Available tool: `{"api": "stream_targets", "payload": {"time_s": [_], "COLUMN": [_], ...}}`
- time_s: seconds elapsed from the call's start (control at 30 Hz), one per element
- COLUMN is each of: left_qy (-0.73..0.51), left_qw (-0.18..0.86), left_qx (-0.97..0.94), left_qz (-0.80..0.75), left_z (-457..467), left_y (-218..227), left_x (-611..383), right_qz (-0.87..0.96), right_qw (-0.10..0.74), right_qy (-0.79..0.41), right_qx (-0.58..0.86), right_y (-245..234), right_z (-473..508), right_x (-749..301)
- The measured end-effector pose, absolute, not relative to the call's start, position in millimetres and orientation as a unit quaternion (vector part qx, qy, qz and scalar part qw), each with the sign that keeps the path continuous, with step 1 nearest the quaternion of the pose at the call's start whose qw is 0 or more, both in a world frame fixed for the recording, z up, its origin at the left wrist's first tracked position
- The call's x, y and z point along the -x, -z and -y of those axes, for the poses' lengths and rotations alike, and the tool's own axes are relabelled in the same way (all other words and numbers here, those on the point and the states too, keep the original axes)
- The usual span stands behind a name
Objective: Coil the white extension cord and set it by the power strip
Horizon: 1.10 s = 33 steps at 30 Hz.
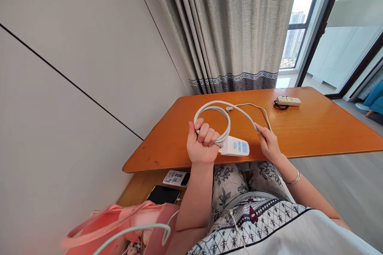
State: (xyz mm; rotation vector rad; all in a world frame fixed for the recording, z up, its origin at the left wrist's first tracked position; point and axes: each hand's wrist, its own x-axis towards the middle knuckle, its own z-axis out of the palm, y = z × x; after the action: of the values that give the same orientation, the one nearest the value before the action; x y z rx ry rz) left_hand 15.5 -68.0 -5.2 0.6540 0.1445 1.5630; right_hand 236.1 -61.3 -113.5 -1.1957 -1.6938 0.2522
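Note:
My left hand (203, 141) is closed around the looped white cord (229, 121) of a power strip. Just right of that fist is the white power strip (235, 146) with blue socket panels, by the table's near edge. My right hand (268, 141) pinches the same cord farther along, between thumb and fingers. From there the cord's free length runs back over the table to its plug (229, 108). Whether the strip rests on the tabletop or hangs slightly above it, I cannot tell.
A second, cream power strip (288, 101) with a black cord lies at the back right of the orange-brown table (326, 131). Below the near edge at left are a dark phone (163, 195), a white printed box (176, 178) and a pink bag (119, 227). A curtain (239, 28) hangs behind.

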Motion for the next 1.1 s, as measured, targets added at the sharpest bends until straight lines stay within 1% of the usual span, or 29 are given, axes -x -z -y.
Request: {"api": "stream_targets", "payload": {"time_s": [0.07, 0.23, 0.33, 0.43, 0.53, 0.8, 1.0, 1.1], "left_qy": [-0.691, -0.685, -0.683, -0.681, -0.679, -0.680, -0.698, -0.712], "left_qw": [0.653, 0.641, 0.634, 0.627, 0.615, 0.537, 0.490, 0.485], "left_qx": [-0.299, -0.331, -0.347, -0.365, -0.386, -0.482, -0.501, -0.489], "left_qz": [-0.075, -0.100, -0.104, -0.103, -0.107, -0.130, -0.147, -0.140], "left_z": [68, 67, 66, 66, 66, 70, 72, 72], "left_y": [6, 11, 15, 19, 25, 36, 39, 38], "left_x": [-19, -27, -31, -34, -41, -56, -58, -59], "right_qz": [0.715, 0.766, 0.789, 0.814, 0.837, 0.889, 0.895, 0.895], "right_qw": [0.447, 0.213, 0.134, 0.080, 0.064, 0.113, 0.100, 0.093], "right_qy": [-0.071, -0.028, -0.001, 0.015, 0.025, 0.043, 0.044, 0.051], "right_qx": [0.533, 0.605, 0.599, 0.575, 0.542, 0.442, 0.432, 0.434], "right_y": [102, 63, 44, 31, 23, 17, 19, 23], "right_z": [65, 80, 88, 94, 100, 117, 125, 127], "right_x": [-234, -226, -218, -211, -207, -205, -197, -195]}}
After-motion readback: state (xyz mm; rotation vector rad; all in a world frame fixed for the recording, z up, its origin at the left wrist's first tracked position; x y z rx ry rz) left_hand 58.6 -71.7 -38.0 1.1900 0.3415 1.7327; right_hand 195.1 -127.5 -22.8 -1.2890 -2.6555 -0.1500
